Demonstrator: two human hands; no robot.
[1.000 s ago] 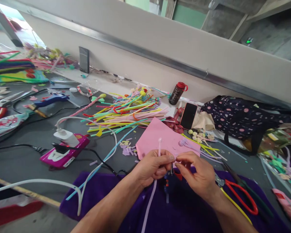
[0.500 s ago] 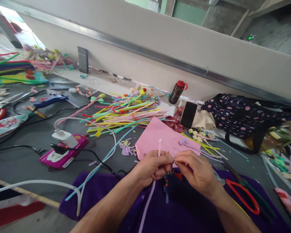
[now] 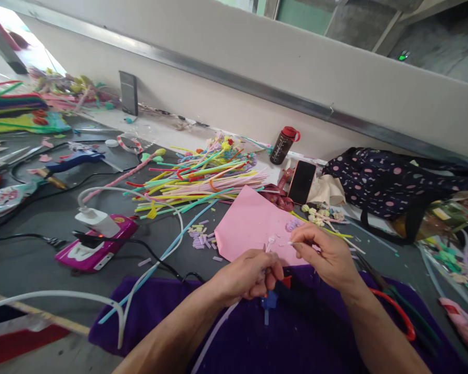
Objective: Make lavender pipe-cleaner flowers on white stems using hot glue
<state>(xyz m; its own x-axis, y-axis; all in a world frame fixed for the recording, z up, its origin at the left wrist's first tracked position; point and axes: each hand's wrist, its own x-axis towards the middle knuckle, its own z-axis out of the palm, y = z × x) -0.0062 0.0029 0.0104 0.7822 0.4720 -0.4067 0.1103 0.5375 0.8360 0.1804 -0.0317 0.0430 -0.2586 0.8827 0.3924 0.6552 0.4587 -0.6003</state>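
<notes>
My left hand (image 3: 253, 275) is closed round a thin pale lilac stem (image 3: 219, 326). The stem's whitish tip (image 3: 271, 242) sticks up above the fingers, and its long tail runs down over the purple cloth (image 3: 140, 301). To the right, my right hand (image 3: 327, 254) pinches a tiny pale piece (image 3: 290, 243) between thumb and forefinger, apart from the stem. Under and behind both hands lies a pink sheet (image 3: 245, 223). Beside the right fingertips a curled lilac bunch (image 3: 292, 224) rests on that sheet. Short cut lilac pieces (image 3: 200, 240) are scattered left of it.
Behind the sheet lies a pile of coloured stems (image 3: 203, 182). A magenta power strip (image 3: 117, 246) with cables sits left. Red-handled scissors (image 3: 401, 311) lie right, near a dark patterned bag (image 3: 390, 182). A phone (image 3: 302, 182) and a bottle (image 3: 283, 146) stand at the back.
My hands were together at the fingertips and are now apart. The right hand has moved up and right with a tiny piece; the left has turned, tilting the stem's tip to the right.
</notes>
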